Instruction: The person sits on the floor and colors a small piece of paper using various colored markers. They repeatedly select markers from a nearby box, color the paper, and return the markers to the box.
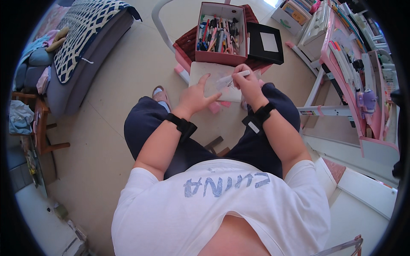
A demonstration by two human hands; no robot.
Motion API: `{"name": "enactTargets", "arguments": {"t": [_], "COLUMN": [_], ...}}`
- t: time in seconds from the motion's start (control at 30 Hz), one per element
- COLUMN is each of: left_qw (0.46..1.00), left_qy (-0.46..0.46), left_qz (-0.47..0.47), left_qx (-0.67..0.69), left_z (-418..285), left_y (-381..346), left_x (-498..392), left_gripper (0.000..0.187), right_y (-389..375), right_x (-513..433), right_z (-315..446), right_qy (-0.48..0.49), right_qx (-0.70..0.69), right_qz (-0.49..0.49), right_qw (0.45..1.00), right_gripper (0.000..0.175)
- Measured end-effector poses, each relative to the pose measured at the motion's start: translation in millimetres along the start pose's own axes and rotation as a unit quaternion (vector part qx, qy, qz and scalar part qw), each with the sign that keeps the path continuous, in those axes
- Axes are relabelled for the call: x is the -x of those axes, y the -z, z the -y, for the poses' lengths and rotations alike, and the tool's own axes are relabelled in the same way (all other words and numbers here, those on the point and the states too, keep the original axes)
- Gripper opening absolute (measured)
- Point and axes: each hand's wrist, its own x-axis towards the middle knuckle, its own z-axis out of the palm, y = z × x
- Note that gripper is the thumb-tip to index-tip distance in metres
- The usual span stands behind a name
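Note:
My right hand (247, 84) grips a white marker pen (244, 73), which slants over a white paper or pad (205, 70). A blurred pale shape surrounds the marker's far end, and I cannot tell what it is. Dark marks show on the paper beside the fingers. At the paper's left edge my left hand (196, 97) holds nothing, its thumb and forefinger spread wide. Just beyond the paper stands an open pink box (221, 58), full of pens, pencils and a pair of pink-handled scissors (228, 50).
A black lid (272, 54) with a white patch lies right of the box. Box and lid rest on a dark red woven seat (185, 48) with a white tubular frame (157, 16). At right is a pink-edged desk (347, 96) with markers; at left, a grey sofa (93, 60).

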Motion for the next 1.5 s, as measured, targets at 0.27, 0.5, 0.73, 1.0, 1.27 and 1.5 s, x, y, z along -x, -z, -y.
{"name": "enactTargets", "arguments": {"t": [0.27, 0.5, 0.73, 1.0, 1.27, 1.5], "left_qw": [0.991, 0.988, 0.989, 0.987, 0.987, 0.987], "left_qy": [0.03, 0.06, 0.052, 0.048, 0.048, 0.042], "left_qz": [0.076, 0.106, 0.103, 0.104, 0.107, 0.104], "left_qx": [-0.109, -0.093, -0.093, -0.114, -0.111, -0.111], "left_z": [12.2, 12.3, 11.1, 10.0, 9.8, 10.6], "left_y": [2.5, 4.7, 6.5, 6.7, 7.0, 6.8], "left_x": [-0.7, -5.0, -5.0, -4.8, -5.8, -5.1], "left_gripper": [0.061, 0.059, 0.058, 0.056, 0.056, 0.057], "right_y": [-2.6, -2.8, -10.9, -7.8, -8.5, -4.4], "right_x": [-18.6, -19.1, -18.7, -25.5, -23.3, -19.4], "right_z": [-34.2, -36.7, -32.8, -27.3, -25.3, -24.1], "right_qy": [0.005, 0.075, 0.105, 0.191, 0.176, 0.102], "right_qx": [0.12, 0.24, 0.341, 0.463, 0.428, 0.385], "right_qz": [-0.007, 0.014, 0.012, 0.019, 0.017, 0.003], "right_qw": [0.993, 0.968, 0.934, 0.866, 0.886, 0.917], "right_gripper": [0.007, 0.009, 0.012, 0.011, 0.012, 0.01]}}
